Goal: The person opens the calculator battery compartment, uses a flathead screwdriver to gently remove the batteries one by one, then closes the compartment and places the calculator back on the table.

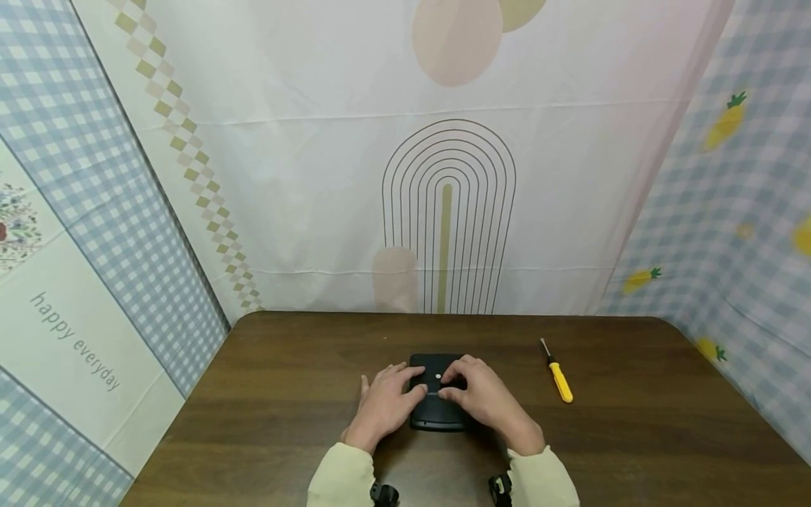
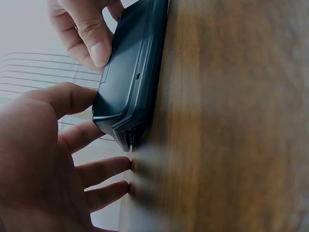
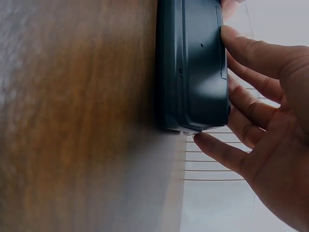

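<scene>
Can see a black device (image 1: 438,414) lying flat on the brown table (image 1: 253,408). Also see the left hand (image 1: 388,400) loosely open, resting thumb and forefinger near the device's left edge, with other fingers spread beside it, gripping nothing. Find the right hand (image 1: 486,396) part-open, with bent fingers, only touching the top face with the thumb and the side with the little finger. Notice a small pale spot (image 1: 438,376) on top, and a yellow screwdriver (image 1: 558,377) lying apart to the right
</scene>
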Available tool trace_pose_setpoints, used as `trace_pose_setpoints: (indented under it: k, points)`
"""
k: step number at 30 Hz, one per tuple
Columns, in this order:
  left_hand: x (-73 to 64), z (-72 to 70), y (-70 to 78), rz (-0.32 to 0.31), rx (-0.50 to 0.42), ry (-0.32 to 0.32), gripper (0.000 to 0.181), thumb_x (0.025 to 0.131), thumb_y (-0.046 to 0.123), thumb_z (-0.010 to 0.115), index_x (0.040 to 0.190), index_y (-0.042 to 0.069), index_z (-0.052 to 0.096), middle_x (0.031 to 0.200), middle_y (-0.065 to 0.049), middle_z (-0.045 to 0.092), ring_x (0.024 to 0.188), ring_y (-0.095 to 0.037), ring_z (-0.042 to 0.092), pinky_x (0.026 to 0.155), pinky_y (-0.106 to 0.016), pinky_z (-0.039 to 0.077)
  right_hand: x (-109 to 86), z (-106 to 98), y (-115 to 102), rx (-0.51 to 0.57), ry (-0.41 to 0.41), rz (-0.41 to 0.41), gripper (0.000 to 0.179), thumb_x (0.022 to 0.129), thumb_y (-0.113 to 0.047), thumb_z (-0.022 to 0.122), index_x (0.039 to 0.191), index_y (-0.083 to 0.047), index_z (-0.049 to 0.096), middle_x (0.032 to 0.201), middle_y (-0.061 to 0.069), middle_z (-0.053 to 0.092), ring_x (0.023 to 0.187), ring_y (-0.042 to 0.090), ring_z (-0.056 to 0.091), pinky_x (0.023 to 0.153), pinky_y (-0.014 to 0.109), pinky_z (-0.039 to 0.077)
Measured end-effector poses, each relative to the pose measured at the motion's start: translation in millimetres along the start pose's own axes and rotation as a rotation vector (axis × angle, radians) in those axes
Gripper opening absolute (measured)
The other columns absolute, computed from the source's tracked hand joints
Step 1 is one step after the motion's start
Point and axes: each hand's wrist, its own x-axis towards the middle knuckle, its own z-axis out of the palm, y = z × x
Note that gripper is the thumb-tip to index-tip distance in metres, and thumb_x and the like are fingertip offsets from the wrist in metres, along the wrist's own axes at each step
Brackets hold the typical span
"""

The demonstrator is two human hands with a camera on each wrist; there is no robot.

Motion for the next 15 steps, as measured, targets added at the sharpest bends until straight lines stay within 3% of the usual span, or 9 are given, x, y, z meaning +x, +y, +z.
trace_pose_setpoints:
  k: [15]
  points:
    - [-1.8,-0.5,1.3,-0.005,-0.016,0.006,0.043,0.101,0.036,0.064,0.140,0.019,0.072,0.153,-0.019,0.056,0.148,-0.044,0.043,0.114,-0.084,0.006,1.3,-2.2,-1.1,0.034,0.004,0.004,0.018,0.088,-0.009,0.088,0.096,-0.012,0.071,0.098,-0.002,0.066,0.099,0.026,0.064,0.093,0.052,0.054]
